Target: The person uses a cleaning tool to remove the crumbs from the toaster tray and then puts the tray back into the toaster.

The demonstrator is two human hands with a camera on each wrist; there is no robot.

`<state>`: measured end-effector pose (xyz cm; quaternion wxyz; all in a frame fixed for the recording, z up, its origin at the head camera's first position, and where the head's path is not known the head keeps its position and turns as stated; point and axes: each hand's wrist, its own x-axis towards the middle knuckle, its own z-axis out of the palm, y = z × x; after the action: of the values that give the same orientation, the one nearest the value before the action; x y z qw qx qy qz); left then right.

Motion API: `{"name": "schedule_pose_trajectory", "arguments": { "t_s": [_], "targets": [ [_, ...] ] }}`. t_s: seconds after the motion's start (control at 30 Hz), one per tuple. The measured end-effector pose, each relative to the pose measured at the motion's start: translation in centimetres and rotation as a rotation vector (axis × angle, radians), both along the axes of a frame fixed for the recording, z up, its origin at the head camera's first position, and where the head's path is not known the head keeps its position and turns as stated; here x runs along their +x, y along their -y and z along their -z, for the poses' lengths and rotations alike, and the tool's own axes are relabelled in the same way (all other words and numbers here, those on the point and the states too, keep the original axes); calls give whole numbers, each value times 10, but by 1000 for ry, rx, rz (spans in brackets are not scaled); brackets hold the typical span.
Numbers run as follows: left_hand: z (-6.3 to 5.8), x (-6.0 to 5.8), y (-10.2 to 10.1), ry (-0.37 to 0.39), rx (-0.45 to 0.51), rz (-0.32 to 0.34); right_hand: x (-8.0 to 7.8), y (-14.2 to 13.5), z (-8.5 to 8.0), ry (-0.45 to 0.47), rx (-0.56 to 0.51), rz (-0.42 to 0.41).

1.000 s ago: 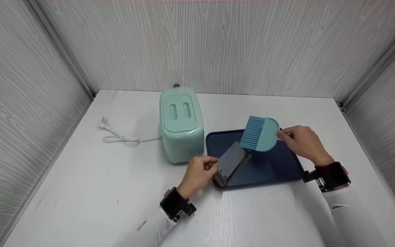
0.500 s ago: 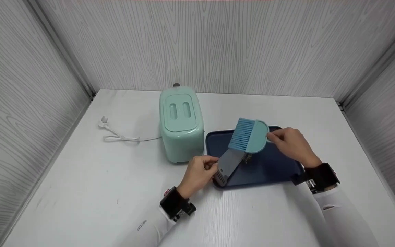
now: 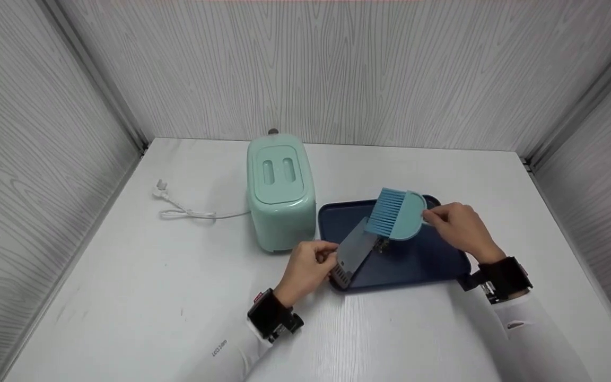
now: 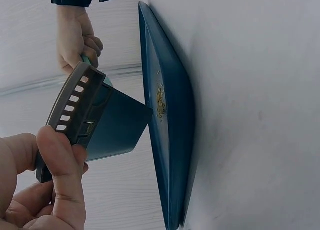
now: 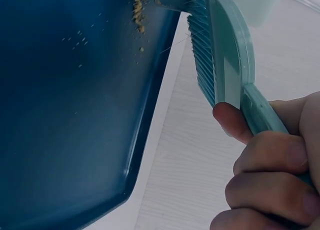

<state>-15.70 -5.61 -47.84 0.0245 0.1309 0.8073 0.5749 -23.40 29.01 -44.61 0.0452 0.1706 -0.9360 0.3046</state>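
My left hand [image 3: 305,268] pinches the slotted end of a flat grey crumb tray [image 3: 356,250]. Its plate slants over the left part of a dark blue serving tray [image 3: 417,268]. With my right hand [image 3: 460,228] I grip the handle of a teal brush [image 3: 410,215]. The brush's blue bristles [image 3: 385,212] overlap the upper right edge of the crumb tray in the head view. Yellowish crumbs [image 4: 160,102] lie on the serving tray close to the plate's lower edge. In the right wrist view, my fingers [image 5: 272,152] curl round the handle.
A mint green toaster [image 3: 284,212] stands just left of the serving tray. Its white cord and plug [image 3: 161,192] lie on the white table [image 3: 125,297] farther left. Grey wood-grain panels [image 3: 326,69] rise behind and on both sides.
The brush in my right hand swept left across the crumb tray's plate, then came part of the way back to the right and slightly nearer. My left hand and the crumb tray stay put.
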Motion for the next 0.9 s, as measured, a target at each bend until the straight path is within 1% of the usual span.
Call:
{"name": "schedule_pose_trajectory", "arguments": {
  "t_s": [0.2,0.4,0.53,0.7,0.9],
  "targets": [
    [0,0,0,5,11,2,1,-8,2,-11,23,6],
    [1,0,0,-21,14,-7,5,-15,1,8,68,20],
    [2,0,-1,-15,24,-9,8,-16,-4,16,109,38],
    [2,-1,-1,-21,11,-15,12,-19,-11,-15,149,54],
    [0,-1,-1,-44,-29,-35,15,-23,-18,-45,143,61]
  ]
}}
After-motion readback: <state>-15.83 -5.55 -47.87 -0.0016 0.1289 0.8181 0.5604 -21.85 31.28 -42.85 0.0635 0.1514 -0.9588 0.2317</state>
